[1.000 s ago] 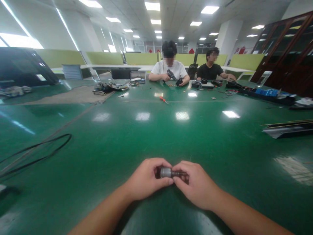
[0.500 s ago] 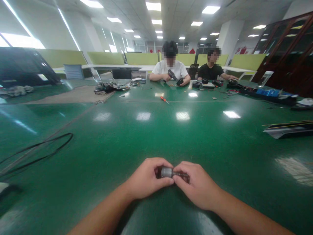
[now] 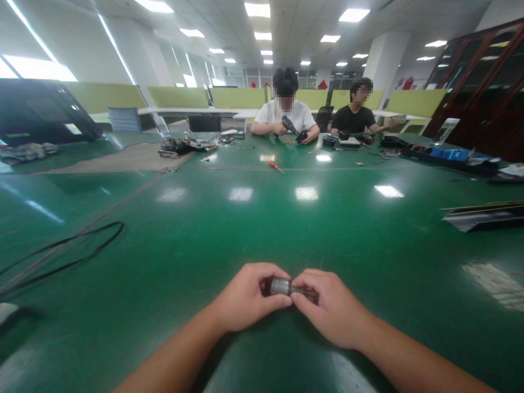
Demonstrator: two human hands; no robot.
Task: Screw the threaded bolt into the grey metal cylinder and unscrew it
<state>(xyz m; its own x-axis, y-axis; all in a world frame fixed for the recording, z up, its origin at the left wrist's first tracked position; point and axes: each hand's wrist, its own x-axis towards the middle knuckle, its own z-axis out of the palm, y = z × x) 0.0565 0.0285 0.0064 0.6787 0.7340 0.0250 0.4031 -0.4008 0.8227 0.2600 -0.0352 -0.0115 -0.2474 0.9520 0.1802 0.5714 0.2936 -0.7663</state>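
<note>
Low in the middle of the head view, both my hands hold one small metal cylinder with a thin shaft (image 3: pixel 280 286) just above the green table. My left hand (image 3: pixel 251 297) is closed around the thick grey cylinder end, with thumb and index finger on either side. The fingertips of my right hand (image 3: pixel 329 308) pinch the narrower, dark shaft end close to where it meets the cylinder. Fingers hide both far ends of the piece, and its exact kind cannot be made out.
A black cable loop (image 3: pixel 94 240) lies at left. Farther off is an orange screwdriver (image 3: pixel 275 165). Metal strips (image 3: pixel 483 218) lie at right. Across the table (image 3: pixel 262 229), a person in white (image 3: pixel 303 114) holds a power drill (image 3: pixel 289 124); another person (image 3: pixel 355 118) sits beside them.
My hands and the metal piece have hardly moved. The person in black has raised a hand from the tabletop, with a pale object at it.
</note>
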